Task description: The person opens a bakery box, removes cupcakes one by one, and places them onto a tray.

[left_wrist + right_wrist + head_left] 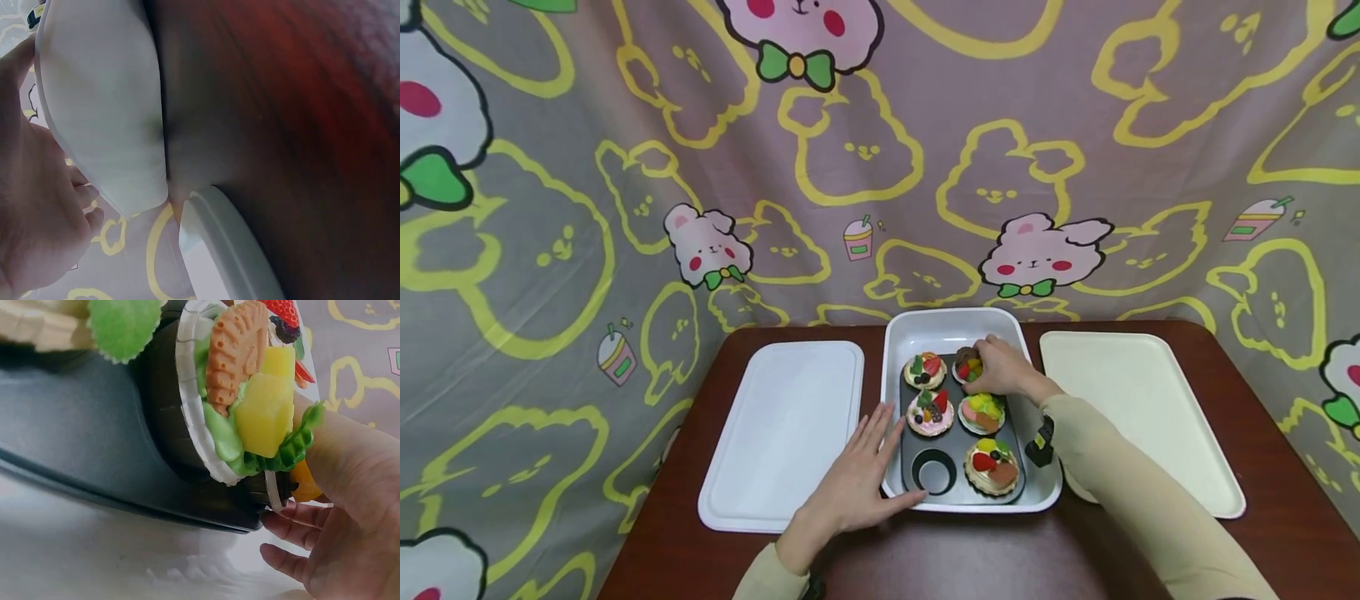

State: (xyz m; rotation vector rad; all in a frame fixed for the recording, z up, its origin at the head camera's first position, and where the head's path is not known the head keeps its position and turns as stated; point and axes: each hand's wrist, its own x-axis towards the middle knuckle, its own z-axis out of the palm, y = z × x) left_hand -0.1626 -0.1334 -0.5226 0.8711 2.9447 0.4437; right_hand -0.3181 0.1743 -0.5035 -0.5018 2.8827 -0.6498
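Observation:
A dark muffin tin sits inside a white basin, with small decorated fruit tarts in its cups. My right hand reaches over the right wall and grips the far-right tart, a brown one topped with fruit; its fingers are at the tart's rim in the right wrist view. Just nearer stands a tart with yellow chunks and a biscuit. With fingers spread straight, my left hand rests at the basin's left rim. The near-left cup holds no tart.
A white tray lies left of the basin, and a cream tray lies to the right under my right forearm. All stand on a dark brown table. Behind it hangs a patterned cloth.

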